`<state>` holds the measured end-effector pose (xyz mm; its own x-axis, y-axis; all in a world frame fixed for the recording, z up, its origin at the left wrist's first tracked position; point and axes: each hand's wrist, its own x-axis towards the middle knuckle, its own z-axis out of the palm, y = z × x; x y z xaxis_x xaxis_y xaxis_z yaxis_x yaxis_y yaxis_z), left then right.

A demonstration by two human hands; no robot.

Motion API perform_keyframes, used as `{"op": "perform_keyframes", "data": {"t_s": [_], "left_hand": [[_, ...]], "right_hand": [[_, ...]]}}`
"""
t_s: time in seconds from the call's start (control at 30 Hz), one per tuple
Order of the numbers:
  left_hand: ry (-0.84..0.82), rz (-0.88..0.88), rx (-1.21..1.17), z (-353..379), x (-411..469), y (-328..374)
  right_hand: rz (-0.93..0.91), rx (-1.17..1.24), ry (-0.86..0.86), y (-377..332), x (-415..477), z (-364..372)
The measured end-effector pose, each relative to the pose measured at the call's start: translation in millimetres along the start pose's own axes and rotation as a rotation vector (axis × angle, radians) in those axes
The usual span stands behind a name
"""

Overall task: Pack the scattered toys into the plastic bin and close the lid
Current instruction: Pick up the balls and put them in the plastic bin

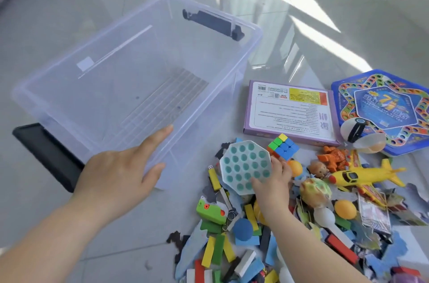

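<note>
A clear plastic bin (243,60) with dark latches stands open on the floor, nothing inside it. My left hand (118,173) rests with straight fingers on the bin's near rim. My right hand (272,186) grips the edge of a white octagonal pop toy (243,164) with teal bubbles, tilted up above the toy pile. The pile of toys lies right of the bin: a puzzle cube (283,147), a yellow toy plane (362,175), a green frog toy (210,209), coloured wooden blocks (218,250) and puzzle pieces.
A purple box (290,113) and a blue hexagonal game board (385,106) lie on the floor beyond the pile. A dark flat object (46,155), perhaps the lid, lies under the bin's near left corner. Glossy grey tile floor surrounds everything.
</note>
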<state>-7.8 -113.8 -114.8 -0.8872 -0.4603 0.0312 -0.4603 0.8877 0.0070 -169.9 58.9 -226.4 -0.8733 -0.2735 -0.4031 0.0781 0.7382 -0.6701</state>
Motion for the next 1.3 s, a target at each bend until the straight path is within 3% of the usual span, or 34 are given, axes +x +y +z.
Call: {"op": "perform_keyframes", "data": {"t_s": [0.13, 0.3, 0.4, 0.57, 0.63, 0.73, 0.83, 1.0, 1.17, 1.3], "left_hand": [[-0.009, 0.005, -0.109, -3, -4, -7], [-0.049, -0.062, -0.249, -2, -10, -13], [0.013, -0.129, -0.313, -4, -18, -21], [0.019, -0.188, -0.429, -10, -46, -43], [0.035, -0.113, -0.354, -3, -53, -51], [0.206, 0.001, -0.257, 4, -52, -59], [0.28, 0.0, -0.254, 1, -50, -67], [0.347, 0.018, -0.294, 10, -56, -85], [0.355, 0.077, -0.364, 16, -60, -105], [0.313, 0.103, -0.376, 18, -58, -109]], "right_hand": [[-0.049, 0.022, -0.001, -2, 3, -2], [0.048, 0.137, 0.022, -2, 10, -11], [0.083, 0.26, 0.033, -13, 5, -23], [-0.081, 0.432, 0.199, -52, -9, -77], [-0.175, 0.505, 0.175, -83, -12, -104], [-0.406, 0.466, 0.084, -150, -22, -114], [-0.568, 0.316, -0.156, -222, -23, -67], [-0.384, -0.307, -0.562, -263, -19, 61], [-0.242, -0.525, -0.714, -259, -28, 128], [-0.276, -0.769, -0.782, -249, -35, 155]]}}
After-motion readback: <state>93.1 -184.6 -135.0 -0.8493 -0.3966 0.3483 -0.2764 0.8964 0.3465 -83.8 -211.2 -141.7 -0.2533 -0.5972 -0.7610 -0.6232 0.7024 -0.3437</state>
